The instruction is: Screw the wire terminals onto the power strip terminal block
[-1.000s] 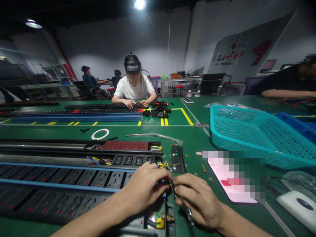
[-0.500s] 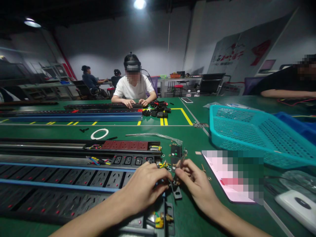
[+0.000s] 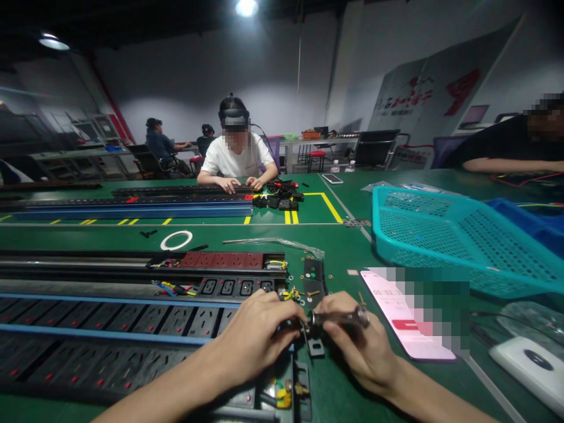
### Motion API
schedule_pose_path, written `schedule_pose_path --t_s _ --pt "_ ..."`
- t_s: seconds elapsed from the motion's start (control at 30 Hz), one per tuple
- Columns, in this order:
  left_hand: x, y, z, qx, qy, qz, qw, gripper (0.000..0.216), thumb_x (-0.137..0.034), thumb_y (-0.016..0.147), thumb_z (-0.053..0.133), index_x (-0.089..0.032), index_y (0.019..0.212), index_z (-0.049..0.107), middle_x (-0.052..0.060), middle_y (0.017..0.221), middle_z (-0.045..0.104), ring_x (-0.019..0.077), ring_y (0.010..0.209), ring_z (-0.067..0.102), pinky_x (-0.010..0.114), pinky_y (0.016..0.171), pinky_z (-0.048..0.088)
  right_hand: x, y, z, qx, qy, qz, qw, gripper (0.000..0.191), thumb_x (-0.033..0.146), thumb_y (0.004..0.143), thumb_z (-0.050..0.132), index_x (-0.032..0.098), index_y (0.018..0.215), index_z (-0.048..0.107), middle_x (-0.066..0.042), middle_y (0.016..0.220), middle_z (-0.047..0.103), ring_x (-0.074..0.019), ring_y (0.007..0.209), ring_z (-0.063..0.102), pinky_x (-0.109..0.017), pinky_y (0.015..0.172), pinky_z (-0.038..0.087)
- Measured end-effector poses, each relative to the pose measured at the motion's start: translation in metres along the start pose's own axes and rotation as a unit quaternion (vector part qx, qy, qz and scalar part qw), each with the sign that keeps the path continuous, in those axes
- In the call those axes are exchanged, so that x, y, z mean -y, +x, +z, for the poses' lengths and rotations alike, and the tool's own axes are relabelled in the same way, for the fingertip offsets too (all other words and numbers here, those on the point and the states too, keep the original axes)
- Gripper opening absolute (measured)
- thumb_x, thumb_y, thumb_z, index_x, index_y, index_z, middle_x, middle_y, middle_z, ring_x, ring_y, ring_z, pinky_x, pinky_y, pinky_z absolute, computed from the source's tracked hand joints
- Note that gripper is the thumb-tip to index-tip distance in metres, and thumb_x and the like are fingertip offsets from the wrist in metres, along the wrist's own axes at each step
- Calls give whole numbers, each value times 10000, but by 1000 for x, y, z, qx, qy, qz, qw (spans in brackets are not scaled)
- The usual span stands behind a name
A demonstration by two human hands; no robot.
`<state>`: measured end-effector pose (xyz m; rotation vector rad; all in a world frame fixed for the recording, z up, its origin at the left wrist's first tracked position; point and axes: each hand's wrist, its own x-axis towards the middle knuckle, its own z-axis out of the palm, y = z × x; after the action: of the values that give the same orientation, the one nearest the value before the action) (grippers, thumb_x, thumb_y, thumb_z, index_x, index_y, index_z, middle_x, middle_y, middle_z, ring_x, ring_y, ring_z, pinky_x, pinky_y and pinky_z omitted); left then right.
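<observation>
My left hand (image 3: pixel 258 335) is closed on the right end of a long black power strip (image 3: pixel 132 329) lying across the green table (image 3: pixel 343 247). My right hand (image 3: pixel 355 346) grips a metal tool, a screwdriver (image 3: pixel 337 318), held level and pointing left at that end. A small black end plate (image 3: pixel 315 346) lies just below the tool's tip. Another black plate (image 3: pixel 314 276) with loose brass screws (image 3: pixel 362 299) around it lies just behind my hands.
More power strips (image 3: pixel 220 261) with coloured wires lie behind. A teal mesh basket (image 3: pixel 440 235) stands at right, a phone (image 3: pixel 400 317) beside my right hand, a white device (image 3: pixel 529 364) at far right. A person in a white shirt (image 3: pixel 238 155) works opposite; another's arm (image 3: pixel 506 164) rests at right.
My right hand turned the tool from pointing down-right, through upright, to lying level with its tip at the strip's end. My left hand has stayed put.
</observation>
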<state>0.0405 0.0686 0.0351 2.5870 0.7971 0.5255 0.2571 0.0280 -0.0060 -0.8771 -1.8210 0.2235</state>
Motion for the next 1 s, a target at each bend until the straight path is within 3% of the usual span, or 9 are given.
schedule_pose_path --t_s 0.13,0.27,0.4,0.53,0.67,0.73,0.83,0.9,1.0 --pt "-1 0 -1 -1 0 -2 1000 209 -78 881 671 -221 1021 610 1 895 658 188 802 559 306 735 372 3 4 -6 91 -66 -207 972 170 195 993 467 230 1123 571 -69 829 718 -207 779 701 -331 685 592" --pt "-2 0 -1 -2 -3 2 1000 187 -93 892 667 -218 1021 611 4 899 667 188 805 563 303 738 372 2 5 -6 130 -119 -259 950 151 153 930 538 215 1058 590 -80 783 719 -217 737 685 -350 681 593" --pt "-2 0 -2 -2 6 2 1000 153 -111 904 651 -215 1013 620 8 891 669 187 798 568 296 728 377 -1 1 -4 145 -120 -251 950 157 175 921 541 244 1051 596 -66 809 714 -212 762 683 -342 691 582" --pt "-2 1 -2 -2 5 -1 1000 161 -110 898 656 -220 1012 627 8 889 669 187 800 576 293 733 384 -1 -2 0 99 -65 -157 980 142 177 960 479 230 1062 564 -65 829 689 -189 702 654 -291 625 543" --pt "-1 1 -1 -1 -1 -1 1000 191 -97 881 684 -222 1012 624 -2 890 662 183 795 570 291 732 372 4 -1 7 47 22 68 996 91 272 995 506 231 957 579 -27 792 662 -177 691 644 -268 636 513" --pt "-1 1 0 1 -3 -3 1000 208 -88 876 693 -224 1016 622 -6 896 662 182 802 568 292 738 368 3 1 12 38 87 204 974 184 382 1000 512 228 927 580 -3 744 635 -166 661 632 -251 603 497" --pt "-1 1 -1 7 -9 -4 1000 230 -77 871 701 -226 1025 618 -11 918 667 181 816 568 294 748 363 -3 3 19 51 209 357 909 365 579 952 521 224 867 530 72 562 496 -108 443 485 -192 412 363" --pt "-1 1 -1 9 -12 -7 1000 241 -71 867 707 -225 1028 615 -10 927 670 180 816 568 296 747 361 -8 3 23 63 256 403 876 443 661 910 527 224 834 501 105 486 430 -81 359 373 -173 356 266" --pt "-2 2 -2 9 -13 -11 1000 248 -64 863 711 -224 1028 617 -6 923 670 183 813 564 297 740 363 -10 0 24 37 239 398 885 426 644 944 483 227 861 499 110 472 422 -83 353 362 -177 361 264"
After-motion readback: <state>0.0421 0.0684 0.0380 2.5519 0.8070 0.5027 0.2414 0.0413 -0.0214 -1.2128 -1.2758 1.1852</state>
